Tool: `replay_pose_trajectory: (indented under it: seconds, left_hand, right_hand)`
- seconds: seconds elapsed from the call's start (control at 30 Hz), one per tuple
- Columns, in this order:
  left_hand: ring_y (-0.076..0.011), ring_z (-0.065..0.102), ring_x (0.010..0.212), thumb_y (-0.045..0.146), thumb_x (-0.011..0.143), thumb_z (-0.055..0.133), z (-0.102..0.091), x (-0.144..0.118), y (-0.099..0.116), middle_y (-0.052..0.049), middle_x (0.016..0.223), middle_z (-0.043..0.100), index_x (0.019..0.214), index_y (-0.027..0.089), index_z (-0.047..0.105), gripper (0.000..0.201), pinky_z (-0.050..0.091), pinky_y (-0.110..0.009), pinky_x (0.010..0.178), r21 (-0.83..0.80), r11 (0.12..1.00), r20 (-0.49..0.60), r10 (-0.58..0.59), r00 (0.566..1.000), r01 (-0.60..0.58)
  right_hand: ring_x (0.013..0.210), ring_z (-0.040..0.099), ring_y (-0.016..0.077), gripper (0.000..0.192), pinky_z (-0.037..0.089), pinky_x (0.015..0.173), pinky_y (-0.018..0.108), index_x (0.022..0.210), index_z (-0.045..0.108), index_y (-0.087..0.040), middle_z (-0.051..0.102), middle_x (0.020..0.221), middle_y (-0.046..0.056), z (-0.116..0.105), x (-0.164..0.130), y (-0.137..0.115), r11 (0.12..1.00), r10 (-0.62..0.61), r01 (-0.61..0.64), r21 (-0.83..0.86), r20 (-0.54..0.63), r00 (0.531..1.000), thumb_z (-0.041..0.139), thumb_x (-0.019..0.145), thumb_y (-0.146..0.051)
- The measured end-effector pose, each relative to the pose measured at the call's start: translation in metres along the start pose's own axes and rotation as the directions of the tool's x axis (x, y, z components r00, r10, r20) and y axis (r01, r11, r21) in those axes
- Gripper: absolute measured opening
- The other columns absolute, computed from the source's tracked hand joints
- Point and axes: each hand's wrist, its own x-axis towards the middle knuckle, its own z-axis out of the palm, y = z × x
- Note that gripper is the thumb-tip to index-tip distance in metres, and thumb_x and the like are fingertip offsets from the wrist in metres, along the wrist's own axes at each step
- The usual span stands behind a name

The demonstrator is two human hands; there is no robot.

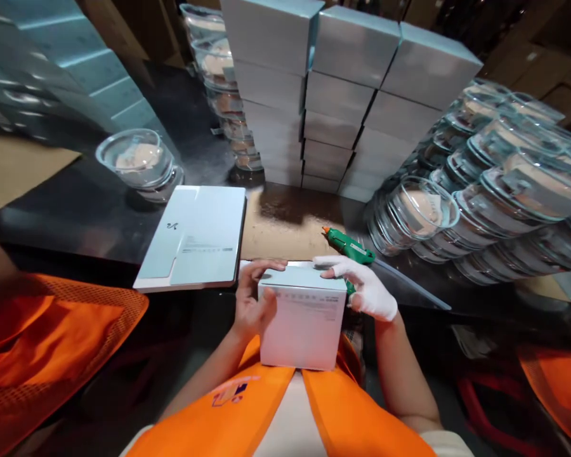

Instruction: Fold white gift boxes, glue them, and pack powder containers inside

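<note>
A white cardboard box [301, 330] with small printed text is held upright against my orange vest, at the table's near edge. My left hand [257, 298] is bare and grips its left side, thumb on the near face and fingers over the top. My right hand [365, 289], in a white glove with bare fingertips, holds the top right edge. Just beyond lies a green glue gun [349, 246] with an orange tip and a glue stick [413, 284] behind it. Left of the box, a stack of flat white box pieces [197, 235] lies on the table.
White boxes [333, 95] are piled high at the back. Clear round containers [495, 184] crowd the right side; more stand in a column [231, 89] and a short stack [140, 158] at left. Brown cardboard [261, 228] covers the middle. Orange-clothed people [52, 343] sit at both sides.
</note>
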Motion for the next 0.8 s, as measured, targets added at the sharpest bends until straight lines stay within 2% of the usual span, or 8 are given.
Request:
replay_pose_trajectory:
  seconds: [0.13,0.3,0.4,0.5,0.53,0.6,0.7,0.8]
  left_hand:
    - [-0.0265,0.071,0.112,0.048,0.1,0.069,-0.007,0.007,0.009,-0.01,0.106,0.072,0.09,0.024,0.08,0.028,0.058,-0.044,0.102,0.198,0.97,0.136,0.115,0.984,-0.141]
    - [-0.0275,0.071,0.113,0.045,0.102,0.067,-0.008,0.011,0.016,-0.009,0.096,0.077,0.092,0.024,0.081,0.027,0.057,-0.048,0.104,0.245,0.95,0.237,0.134,0.962,-0.192]
    - [-0.0277,0.073,0.106,0.049,0.101,0.067,-0.004,0.009,0.015,-0.009,0.09,0.078,0.086,0.023,0.079,0.032,0.058,-0.048,0.103,0.232,0.967,0.142,0.077,0.987,-0.108]
    - [-0.026,0.074,0.101,0.052,0.099,0.068,0.002,0.005,0.01,-0.008,0.088,0.078,0.083,0.023,0.079,0.035,0.059,-0.044,0.1,0.186,0.982,0.0,0.012,1.0,-0.012]
    - [-0.0253,0.074,0.099,0.053,0.099,0.069,0.004,0.005,0.008,-0.007,0.088,0.077,0.082,0.023,0.079,0.036,0.059,-0.043,0.101,0.179,0.984,-0.029,-0.002,1.0,0.008]
    - [-0.0244,0.074,0.097,0.055,0.096,0.072,0.006,0.004,0.005,-0.007,0.087,0.077,0.079,0.023,0.079,0.037,0.057,-0.043,0.103,0.175,0.984,-0.064,-0.036,0.997,0.047]
    - [-0.0248,0.073,0.103,0.062,0.09,0.076,0.001,0.008,0.001,-0.007,0.092,0.077,0.078,0.023,0.077,0.041,0.056,-0.041,0.105,0.15,0.975,-0.204,-0.134,0.97,0.167]
    - [-0.0226,0.072,0.101,0.07,0.079,0.083,-0.007,0.016,-0.003,-0.005,0.099,0.078,0.083,0.022,0.077,0.049,0.058,-0.032,0.094,0.055,0.944,-0.463,-0.264,0.846,0.324]
  right_hand:
    - [0.139,0.064,0.0255,0.031,0.049,0.118,0.046,0.127,0.079,-0.029,0.071,0.145,0.011,0.004,0.005,-0.001,0.972,-0.115,0.127,-0.199,0.074,0.991,0.076,0.098,-0.041]
    - [0.14,0.064,0.0262,0.022,0.049,0.12,0.049,0.114,0.081,-0.029,0.077,0.136,0.008,0.016,-0.003,0.019,0.981,-0.131,0.128,-0.148,-0.009,0.991,0.074,0.099,-0.044]
    - [0.135,0.067,0.0298,0.033,0.054,0.114,0.05,0.109,0.08,-0.027,0.07,0.145,0.012,0.038,-0.014,0.03,0.987,-0.093,0.053,-0.15,-0.273,0.958,0.077,0.094,-0.057]
    - [0.134,0.067,0.0309,0.034,0.055,0.112,0.05,0.104,0.076,-0.027,0.061,0.155,0.012,0.06,-0.016,0.043,0.996,-0.08,0.038,-0.084,-0.585,0.807,0.077,0.093,-0.059]
    - [0.135,0.066,0.0304,0.03,0.054,0.114,0.05,0.101,0.075,-0.027,0.06,0.156,0.011,0.065,-0.015,0.047,0.997,-0.073,0.047,-0.057,-0.633,0.77,0.076,0.094,-0.056]
    - [0.138,0.064,0.0301,0.025,0.05,0.118,0.05,0.104,0.075,-0.028,0.055,0.16,0.009,0.067,-0.011,0.052,0.999,-0.04,0.033,-0.023,-0.636,0.77,0.074,0.097,-0.052]
    - [0.153,0.05,0.0362,0.073,0.049,0.119,0.056,0.153,0.054,-0.035,0.034,0.175,0.012,0.057,-0.013,0.053,0.997,-0.055,0.015,-0.076,-0.56,0.827,0.064,0.094,-0.076]
    - [0.165,0.024,0.0437,0.122,0.041,0.124,0.066,0.175,0.01,-0.031,0.006,0.182,0.016,0.048,-0.034,0.049,0.894,-0.271,0.026,-0.447,-0.493,0.827,0.058,0.081,-0.094]
